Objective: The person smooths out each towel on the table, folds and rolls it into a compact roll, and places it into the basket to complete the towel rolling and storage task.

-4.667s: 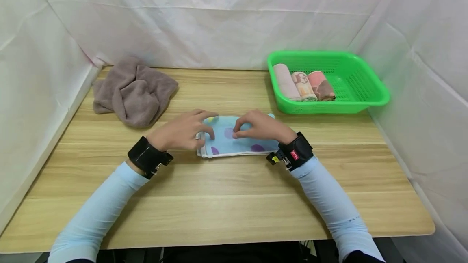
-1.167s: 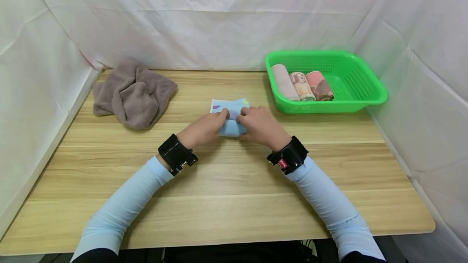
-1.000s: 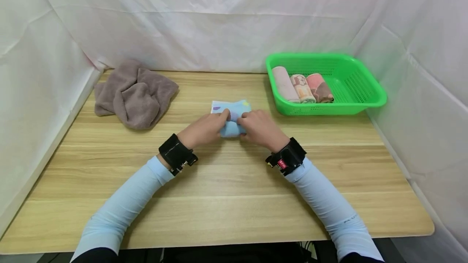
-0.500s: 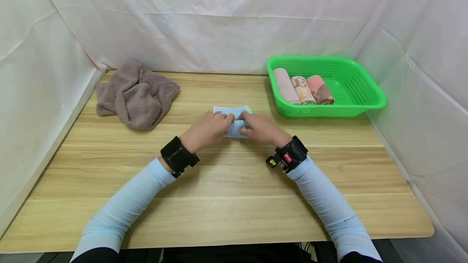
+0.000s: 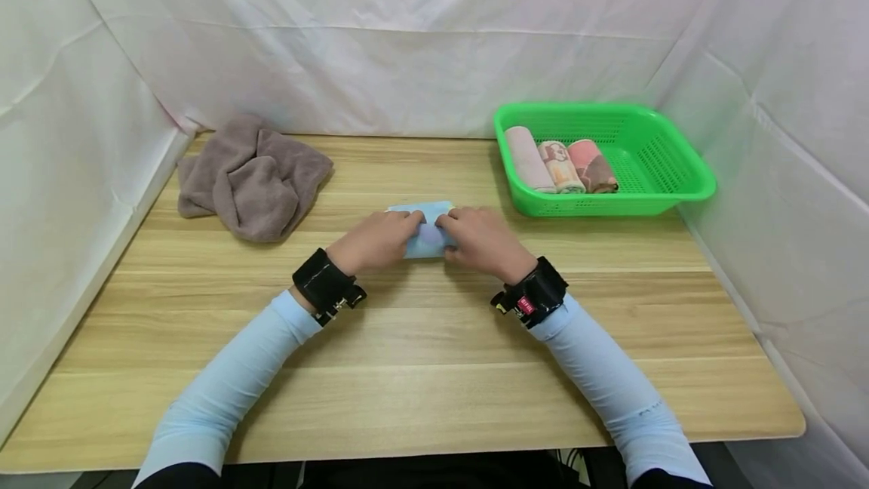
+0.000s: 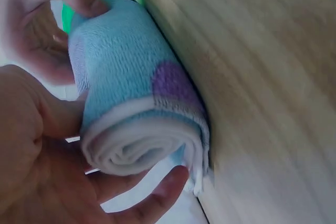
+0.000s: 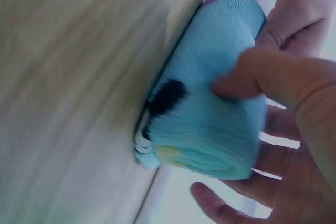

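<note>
A light blue towel with purple spots lies in the middle of the table, mostly rolled up, a short flat end showing beyond the roll. My left hand grips the roll's left end, thumb on the near side. On the right end my right hand holds it the same way. In the left wrist view the towel roll shows its white spiral edge, with the left fingers spread around that end. The right wrist view has the towel roll with a dark patch, the right thumb pressing its side.
A crumpled grey-brown towel lies at the back left. At the back right stands a green plastic basket with three rolled towels along its left side. White cloth walls border the wooden table.
The blue towel was a flat folded strip several seconds ago and is now a roll between both hands. In the last half second both hands have shifted slightly left along it.
</note>
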`<state>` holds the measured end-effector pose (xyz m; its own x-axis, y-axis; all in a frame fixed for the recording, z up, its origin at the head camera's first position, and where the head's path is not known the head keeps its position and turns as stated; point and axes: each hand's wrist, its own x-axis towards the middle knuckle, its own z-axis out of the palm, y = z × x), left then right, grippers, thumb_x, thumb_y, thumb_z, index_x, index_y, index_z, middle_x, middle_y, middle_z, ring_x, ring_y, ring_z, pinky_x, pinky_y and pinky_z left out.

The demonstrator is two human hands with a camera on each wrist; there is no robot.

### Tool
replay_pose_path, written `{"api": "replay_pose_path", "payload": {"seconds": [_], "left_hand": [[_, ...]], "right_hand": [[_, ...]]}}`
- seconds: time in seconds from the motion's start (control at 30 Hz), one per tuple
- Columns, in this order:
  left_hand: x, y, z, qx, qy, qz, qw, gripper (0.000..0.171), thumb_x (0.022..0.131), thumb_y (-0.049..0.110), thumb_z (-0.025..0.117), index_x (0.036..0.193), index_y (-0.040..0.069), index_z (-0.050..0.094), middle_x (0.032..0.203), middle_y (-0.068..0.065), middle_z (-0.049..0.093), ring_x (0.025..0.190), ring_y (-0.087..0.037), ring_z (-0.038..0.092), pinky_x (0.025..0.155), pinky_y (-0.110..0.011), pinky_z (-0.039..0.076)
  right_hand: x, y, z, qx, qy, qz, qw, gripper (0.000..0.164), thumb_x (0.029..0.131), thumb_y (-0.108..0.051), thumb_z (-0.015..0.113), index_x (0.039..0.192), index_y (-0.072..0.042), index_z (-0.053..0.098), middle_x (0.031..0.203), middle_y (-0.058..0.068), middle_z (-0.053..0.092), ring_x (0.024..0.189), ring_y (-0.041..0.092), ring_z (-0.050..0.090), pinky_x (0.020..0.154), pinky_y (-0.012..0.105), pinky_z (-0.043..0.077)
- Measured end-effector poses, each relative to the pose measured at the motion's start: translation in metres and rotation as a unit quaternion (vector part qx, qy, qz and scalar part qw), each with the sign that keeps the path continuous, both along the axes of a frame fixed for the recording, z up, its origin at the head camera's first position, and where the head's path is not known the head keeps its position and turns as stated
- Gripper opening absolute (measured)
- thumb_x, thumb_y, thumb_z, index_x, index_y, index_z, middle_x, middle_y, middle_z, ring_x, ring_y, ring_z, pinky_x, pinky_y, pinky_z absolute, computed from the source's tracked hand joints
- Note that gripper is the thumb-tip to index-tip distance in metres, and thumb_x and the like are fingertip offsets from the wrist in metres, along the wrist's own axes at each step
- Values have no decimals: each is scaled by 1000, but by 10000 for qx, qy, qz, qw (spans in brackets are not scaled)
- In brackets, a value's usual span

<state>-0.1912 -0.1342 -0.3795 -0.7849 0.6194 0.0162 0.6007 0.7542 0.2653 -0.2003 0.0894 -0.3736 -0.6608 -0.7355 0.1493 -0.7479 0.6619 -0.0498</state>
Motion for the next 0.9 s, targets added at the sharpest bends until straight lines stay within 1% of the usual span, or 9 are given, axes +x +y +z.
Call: {"api": "replay_pose_path", "payload": {"seconds": [0.1, 0.23, 0.3, 0.4, 0.47, 0.53, 0.6, 0.77, 0.9], "left_hand": [[2, 0, 7, 124, -44, 98, 9999, 25, 105, 7, 53, 128, 2, 60, 106, -14, 68, 89, -25, 63, 82, -42, 55], [9, 4, 14, -25, 675, -77, 9977, 38, 100, 9, 65, 137, 8, 63, 117, -14, 69, 99, -29, 69, 82, -44, 58], [12, 7, 15, -192, 980, -157, 9949, 42, 95, 19, 75, 135, 10, 66, 117, -13, 70, 100, -29, 70, 80, -45, 58], [14, 10, 14, -437, 983, -218, 9940, 57, 88, 35, 84, 135, 9, 66, 118, -12, 71, 103, -29, 71, 81, -48, 58], [14, 11, 13, -501, 901, -238, 9944, 63, 83, 36, 87, 134, 7, 65, 118, -13, 72, 102, -29, 72, 83, -48, 58], [14, 11, 11, -475, 806, -283, 9952, 56, 86, 30, 86, 131, 4, 65, 114, -15, 73, 99, -29, 73, 82, -47, 59], [13, 10, 10, -402, 639, -273, 9968, 54, 91, 25, 80, 137, 2, 62, 115, -16, 73, 100, -29, 72, 83, -46, 59], [9, 4, 6, -47, -226, -148, 9996, 62, 101, 20, 66, 154, -1, 41, 131, -20, 67, 114, -30, 67, 94, -46, 57], [6, 0, 5, 290, -665, -107, 9973, 43, 103, 18, 63, 139, 1, 48, 123, -18, 66, 110, -29, 65, 94, -46, 55]], "right_hand": [[-5, 0, -5, -137, -310, -108, 9994, 26, 88, -18, 72, 112, -9, 70, 87, 2, 66, 72, 19, 58, 63, 36, 47], [-11, 2, -10, -255, -913, -266, 9951, 20, 93, -18, 61, 110, -9, 68, 80, 0, 59, 69, 17, 52, 59, 30, 38], [-14, 4, -12, -392, -1281, -300, 9905, 23, 95, -19, 57, 114, -8, 66, 82, 1, 60, 72, 17, 53, 61, 30, 39], [-17, 8, -13, -694, -1893, -347, 9788, 30, 99, -19, 54, 126, -8, 59, 93, 6, 65, 78, 18, 58, 69, 31, 46], [-17, 10, -13, -856, -2139, -361, 9724, 31, 100, -19, 53, 130, -8, 53, 99, 10, 67, 81, 20, 60, 74, 33, 50], [-16, 10, -11, -921, -2106, -362, 9726, 32, 100, -19, 54, 131, -10, 50, 107, 12, 67, 87, 22, 62, 80, 36, 52], [-14, 8, -8, -876, -1803, -292, 9793, 32, 100, -18, 57, 130, -9, 54, 113, 13, 66, 93, 24, 63, 84, 38, 53], [-5, 3, 4, -312, -828, -69, 9961, 51, 86, -23, 80, 132, -9, 65, 127, 11, 67, 107, 28, 67, 92, 44, 56], [-2, 1, 6, 120, -448, 88, 9989, 67, 77, -24, 89, 137, -10, 63, 124, 10, 72, 105, 29, 71, 90, 46, 57]]}}
